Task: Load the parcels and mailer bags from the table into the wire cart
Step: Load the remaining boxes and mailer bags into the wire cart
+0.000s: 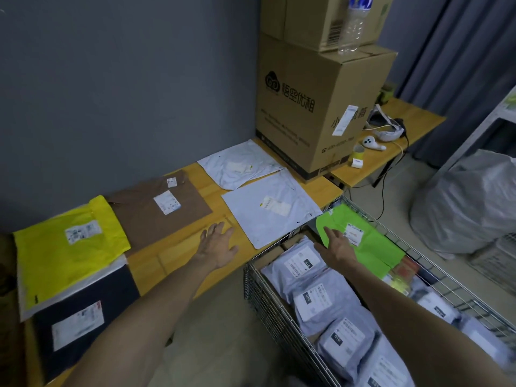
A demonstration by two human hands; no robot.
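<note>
The right grip (337,247) lies with released, fairly straight fingers on a bright green plastic mailer bag (374,244), which sits at the far end of the steel wire cart (275,308), propped over grey plastic mailer bags (315,303) and against the far rim. The left grip (219,244) hovers released, fingers spread, above the yellow wooden worktop (173,258), between a flat brown paper mailer (167,216) and a flat white plastic mailer bag (268,219). A second white mailer (240,166), a yellow padded mailer (61,252) and a dark navy mailer (83,319) are not yet loaded.

The green bag looks only half settled. Since it leans towards the rim on slick bags, it could slide or tip over the side once the weight comes off it. The white bag lies flat with no raised edge, so a one-sided pull would likely drag it across the worktop, or off the front edge, instead of lifting it
</note>
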